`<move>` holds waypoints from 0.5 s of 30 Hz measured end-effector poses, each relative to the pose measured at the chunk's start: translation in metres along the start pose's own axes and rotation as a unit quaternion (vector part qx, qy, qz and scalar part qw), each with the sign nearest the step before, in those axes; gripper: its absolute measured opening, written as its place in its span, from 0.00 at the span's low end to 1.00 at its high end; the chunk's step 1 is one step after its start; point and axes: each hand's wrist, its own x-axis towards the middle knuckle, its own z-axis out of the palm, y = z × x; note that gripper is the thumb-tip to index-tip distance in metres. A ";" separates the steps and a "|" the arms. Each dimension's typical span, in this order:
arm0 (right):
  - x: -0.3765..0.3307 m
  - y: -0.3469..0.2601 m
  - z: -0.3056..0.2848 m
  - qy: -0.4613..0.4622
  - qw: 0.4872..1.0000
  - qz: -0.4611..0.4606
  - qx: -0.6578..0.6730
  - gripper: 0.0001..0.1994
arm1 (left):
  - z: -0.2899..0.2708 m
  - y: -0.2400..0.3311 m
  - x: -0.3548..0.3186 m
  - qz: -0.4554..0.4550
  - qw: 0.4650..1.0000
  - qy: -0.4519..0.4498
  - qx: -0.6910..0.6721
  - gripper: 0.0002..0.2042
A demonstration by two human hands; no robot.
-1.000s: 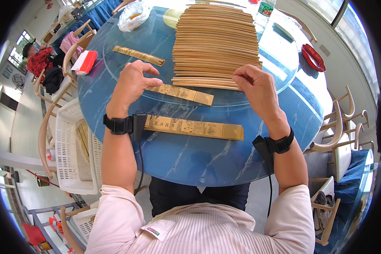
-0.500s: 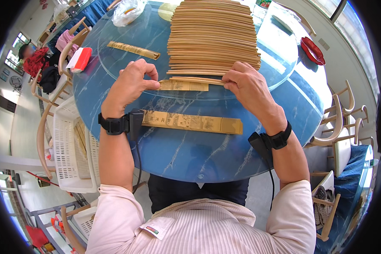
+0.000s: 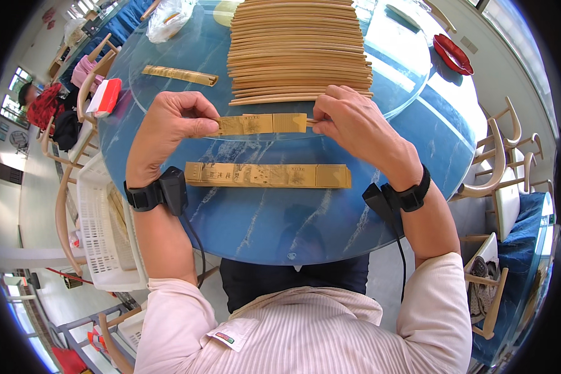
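A person in a pale pink striped shirt sat at a round blue marbled table, seen from above, forearms reaching up from the lower edge. Each wrist wore a black band with a small black unit and a cable.

Nearest the person, on the table, a long flat golden paper sleeve lay crosswise, untouched.

Just beyond that sleeve, both hands held a second, shorter golden sleeve level above the table. The left hand pinched its left end between thumb and curled fingers. The right hand pinched the right end, where a thin wooden tip showed at the fingertips. A second before, this sleeve had lain slanted on the table beyond the long sleeve with the hands only resting near it; by now it had been lifted, turned level and gripped at both ends. That suggested the work on this one piece was under way, though whether wood was going in or coming out could not be told.

Beyond the held sleeve, a tall stack of pale wooden sticks rested on a glass turntable. Left of the stack lay another golden sleeve. Left of the table stood a white plastic basket; far right of the stack, a red dish.
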 end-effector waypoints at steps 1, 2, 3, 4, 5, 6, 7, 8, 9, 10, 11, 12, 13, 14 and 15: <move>0.000 0.002 0.001 -0.004 1.000 0.004 0.002 0.05 | 0.000 -0.001 0.001 0.006 1.000 0.000 -0.006 0.03; 0.000 0.003 0.002 -0.008 1.000 0.008 0.004 0.05 | -0.001 -0.001 0.002 -0.003 1.000 -0.001 -0.021 0.03; -0.002 0.003 0.002 -0.007 1.000 0.000 0.002 0.05 | -0.002 -0.002 0.002 -0.012 0.999 -0.003 -0.035 0.03; -0.002 0.003 0.002 -0.005 1.000 -0.011 0.000 0.06 | -0.003 -0.001 0.001 -0.021 0.999 -0.003 -0.048 0.03; -0.002 0.002 0.001 -0.003 1.000 -0.021 -0.002 0.06 | -0.003 -0.002 0.001 -0.016 0.999 0.000 -0.051 0.04; -0.001 0.001 0.000 -0.022 1.000 -0.019 0.007 0.05 | -0.002 -0.003 0.002 -0.011 0.998 0.003 -0.054 0.04; 0.001 -0.001 -0.003 -0.039 0.999 -0.018 0.017 0.04 | -0.002 -0.004 0.002 -0.007 0.998 0.007 -0.056 0.04; 0.002 -0.002 -0.004 -0.056 0.998 -0.016 0.027 0.03 | -0.002 -0.005 0.003 -0.004 0.998 0.013 -0.057 0.04; 0.002 -0.003 -0.003 -0.060 0.998 -0.019 0.018 0.03 | -0.001 -0.006 0.004 -0.002 0.998 0.018 -0.059 0.04; 0.001 -0.003 0.000 -0.060 0.998 -0.024 0.009 0.04 | -0.001 -0.005 0.006 0.002 0.998 0.025 -0.059 0.04; 0.000 -0.004 0.000 -0.060 0.998 -0.028 -0.001 0.04 | -0.001 -0.005 0.007 0.002 0.997 0.030 -0.064 0.04; -0.001 -0.004 -0.004 -0.046 0.999 -0.023 0.017 0.05 | 0.000 -0.005 0.006 0.001 0.997 0.034 -0.069 0.04; -0.002 -0.004 -0.009 -0.030 0.999 -0.018 0.035 0.05 | -0.002 -0.005 0.005 0.003 0.997 0.038 -0.073 0.04; -0.002 -0.002 -0.014 -0.013 0.998 -0.013 0.053 0.05 | -0.003 -0.005 0.004 0.009 0.996 0.037 -0.078 0.04; -0.001 0.006 -0.014 0.068 0.994 -0.049 0.068 0.06 | -0.004 -0.005 0.004 0.016 0.996 0.035 -0.083 0.04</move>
